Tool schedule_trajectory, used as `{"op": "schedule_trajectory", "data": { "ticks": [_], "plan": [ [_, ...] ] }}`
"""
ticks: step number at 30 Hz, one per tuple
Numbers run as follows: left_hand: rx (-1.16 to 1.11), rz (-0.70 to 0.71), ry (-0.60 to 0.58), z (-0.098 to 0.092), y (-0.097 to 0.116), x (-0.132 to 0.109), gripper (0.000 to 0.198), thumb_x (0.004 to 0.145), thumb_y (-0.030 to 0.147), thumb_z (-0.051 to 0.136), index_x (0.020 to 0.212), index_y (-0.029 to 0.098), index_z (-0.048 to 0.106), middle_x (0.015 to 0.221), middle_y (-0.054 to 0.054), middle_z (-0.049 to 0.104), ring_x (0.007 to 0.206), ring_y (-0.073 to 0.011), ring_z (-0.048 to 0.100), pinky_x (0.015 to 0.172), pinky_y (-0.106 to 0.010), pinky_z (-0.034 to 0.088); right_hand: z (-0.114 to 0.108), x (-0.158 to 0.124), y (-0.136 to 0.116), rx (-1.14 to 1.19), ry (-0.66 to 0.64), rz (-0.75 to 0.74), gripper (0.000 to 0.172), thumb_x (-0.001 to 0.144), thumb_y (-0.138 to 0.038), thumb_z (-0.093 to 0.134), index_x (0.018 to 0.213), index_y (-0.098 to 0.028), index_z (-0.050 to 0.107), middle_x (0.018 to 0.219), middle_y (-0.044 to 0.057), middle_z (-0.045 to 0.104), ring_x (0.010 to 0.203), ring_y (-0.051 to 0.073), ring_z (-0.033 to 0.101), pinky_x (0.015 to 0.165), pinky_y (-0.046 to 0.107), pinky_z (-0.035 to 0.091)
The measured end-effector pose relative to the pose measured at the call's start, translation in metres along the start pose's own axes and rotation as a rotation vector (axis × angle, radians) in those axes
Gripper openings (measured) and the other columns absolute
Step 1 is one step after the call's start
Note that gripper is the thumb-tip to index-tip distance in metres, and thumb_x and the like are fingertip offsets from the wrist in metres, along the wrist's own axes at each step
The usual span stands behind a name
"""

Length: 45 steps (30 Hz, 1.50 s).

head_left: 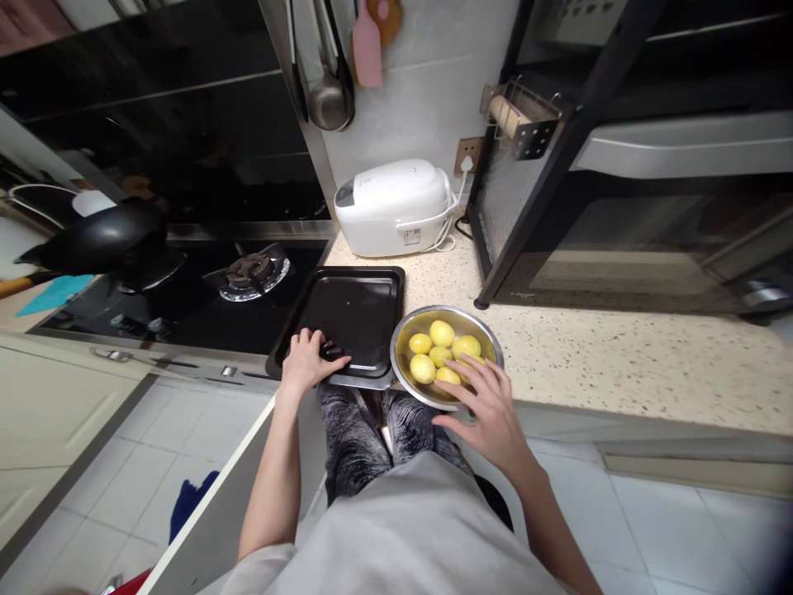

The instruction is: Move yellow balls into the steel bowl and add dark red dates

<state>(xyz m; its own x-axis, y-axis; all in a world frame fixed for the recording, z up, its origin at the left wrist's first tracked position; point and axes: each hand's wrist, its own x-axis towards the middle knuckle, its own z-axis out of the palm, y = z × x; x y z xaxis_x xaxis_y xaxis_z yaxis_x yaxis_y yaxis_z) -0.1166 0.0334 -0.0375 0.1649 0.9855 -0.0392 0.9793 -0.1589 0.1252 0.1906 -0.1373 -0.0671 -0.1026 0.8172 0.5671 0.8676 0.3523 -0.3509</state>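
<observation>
A black baking tray [353, 306] lies on the counter, partly over the stove's right edge. My left hand [310, 361] rests at its near left corner, fingers spread, thumb stretched along the near side. To the right of the tray stands a round metal bowl [404, 376] with several lemons [442, 334] in it. Over the bowl's near right rim hovers my right hand [486, 405], its fingers apart and reaching above the lemons. Whether its fingertips touch a lemon I cannot tell.
Behind the tray sits a white rice cooker [396, 211], plugged into a wall socket [467, 155]. A gas burner [251, 273] and a black wok [105, 235] are on the left. An oven [650, 231] stands at the right. Below the counter, a drawer [216, 496] is pulled out.
</observation>
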Motion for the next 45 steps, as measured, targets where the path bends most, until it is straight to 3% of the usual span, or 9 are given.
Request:
{"op": "schedule_trajectory", "data": {
  "ticks": [3,7,19,24,30,37,45],
  "plan": [
    [-0.051,0.029,0.009,0.001,-0.002,-0.002,0.044,0.081,0.056,0.075,0.106,0.024,0.060,0.122,-0.010,0.060,0.123,-0.0337,0.055,0.094,-0.042,0.054,0.004,-0.001,0.001,0.013,0.006,-0.038,0.011,0.099,-0.030,0.067,0.105,-0.029,0.077,0.128,0.004,0.075,0.132,0.029,0.060,0.120,0.060,0.032],
    [-0.130,0.059,0.028,0.005,-0.002,-0.005,0.032,0.084,0.039,0.071,0.109,0.023,0.058,0.122,-0.009,0.064,0.119,-0.0308,0.061,0.097,-0.040,0.053,0.010,0.001,0.002,0.030,0.030,-0.068,0.023,0.099,-0.014,0.060,0.100,-0.029,0.078,0.121,0.001,0.078,0.125,0.026,0.064,0.118,0.057,0.033],
    [-0.334,0.133,0.134,0.008,-0.006,-0.014,0.027,0.084,0.022,0.061,0.111,0.026,0.063,0.117,-0.004,0.075,0.111,-0.0257,0.071,0.097,-0.036,0.053,0.020,0.007,0.000,0.031,0.037,-0.135,0.026,0.098,-0.013,0.058,0.105,-0.030,0.077,0.117,-0.001,0.079,0.119,0.025,0.065,0.113,0.054,0.036],
    [-0.367,0.169,0.157,0.009,-0.011,-0.018,0.024,0.086,0.024,0.060,0.110,0.026,0.065,0.116,-0.004,0.075,0.112,-0.0253,0.070,0.102,-0.036,0.052,0.023,0.008,-0.001,0.027,0.043,-0.152,0.028,0.097,-0.011,0.058,0.105,-0.031,0.077,0.114,-0.001,0.080,0.116,0.024,0.066,0.113,0.053,0.036],
    [-0.380,0.256,0.071,0.008,-0.016,-0.023,0.020,0.094,0.028,0.057,0.113,0.026,0.064,0.123,-0.005,0.073,0.118,-0.0245,0.067,0.103,-0.036,0.051,0.024,0.008,-0.002,0.029,0.049,-0.147,0.030,0.095,-0.010,0.058,0.105,-0.031,0.077,0.113,-0.001,0.080,0.115,0.024,0.066,0.113,0.053,0.037],
    [-0.482,0.357,0.051,0.009,-0.018,-0.019,0.018,0.100,0.034,0.054,0.113,0.024,0.062,0.118,-0.008,0.072,0.114,-0.0237,0.068,0.101,-0.034,0.051,0.024,0.008,-0.002,0.014,0.046,-0.153,0.029,0.096,-0.009,0.058,0.105,-0.029,0.076,0.110,-0.001,0.080,0.113,0.024,0.067,0.113,0.053,0.037],
    [-0.608,0.349,0.058,0.009,-0.011,-0.011,0.022,0.099,0.037,0.058,0.117,0.023,0.058,0.119,-0.008,0.069,0.115,-0.0234,0.067,0.102,-0.033,0.050,0.026,0.007,-0.004,0.009,0.041,-0.130,0.031,0.095,-0.009,0.057,0.106,-0.030,0.077,0.109,-0.001,0.080,0.112,0.024,0.067,0.113,0.053,0.038]
  ]
}}
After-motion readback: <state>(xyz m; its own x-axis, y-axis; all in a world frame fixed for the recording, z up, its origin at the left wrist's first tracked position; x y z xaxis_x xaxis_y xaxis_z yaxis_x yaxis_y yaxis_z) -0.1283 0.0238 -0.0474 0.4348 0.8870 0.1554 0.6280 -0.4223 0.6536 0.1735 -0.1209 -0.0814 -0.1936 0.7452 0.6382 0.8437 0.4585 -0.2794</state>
